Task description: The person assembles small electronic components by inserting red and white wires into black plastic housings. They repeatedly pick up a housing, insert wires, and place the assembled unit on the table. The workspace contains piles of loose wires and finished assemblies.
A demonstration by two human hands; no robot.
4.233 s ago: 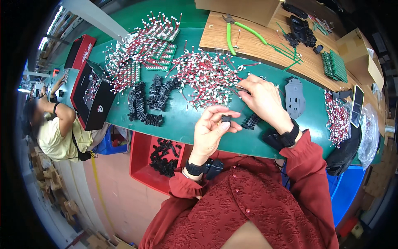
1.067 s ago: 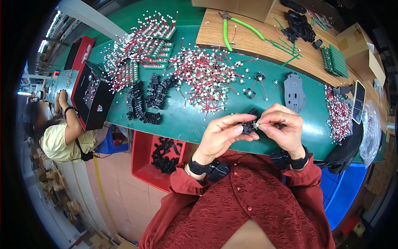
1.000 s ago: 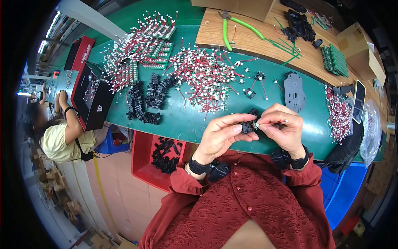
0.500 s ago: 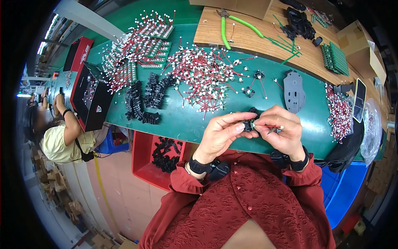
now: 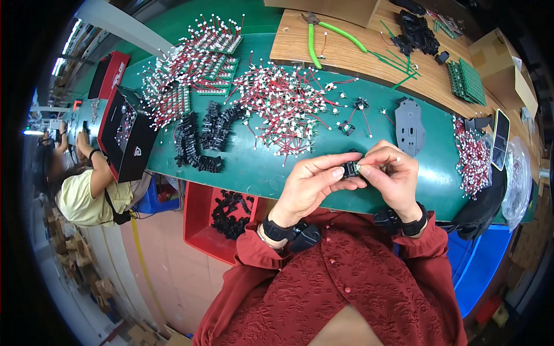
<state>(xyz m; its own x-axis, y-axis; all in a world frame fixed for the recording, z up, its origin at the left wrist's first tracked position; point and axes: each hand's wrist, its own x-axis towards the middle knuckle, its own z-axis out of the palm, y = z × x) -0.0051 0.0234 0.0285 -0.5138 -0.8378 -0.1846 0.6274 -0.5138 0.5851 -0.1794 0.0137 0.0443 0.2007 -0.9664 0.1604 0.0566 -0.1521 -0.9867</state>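
Between the fingers of my left hand is a small black plastic housing, held just above the near edge of the green table. My right hand pinches a small wired connector board at the housing's right side; most of that board is hidden by the fingers, and a white plug shows by the knuckles. Beyond my hands lies a heap of small boards with red wires and white plugs. Rows of black housings stand to its left. Two loose wired pieces rest just past my fingers.
Panels of wired green boards lie at the far left, near an open black box. A grey plate, green-handled cutters and another wired heap lie beyond. A red bin holds black parts below the table. Another person sits left.
My right hand has turned and its fingers have curled closer round the wired piece. The red wire that stuck out below the fingers is now mostly hidden. The other person's arms shifted slightly.
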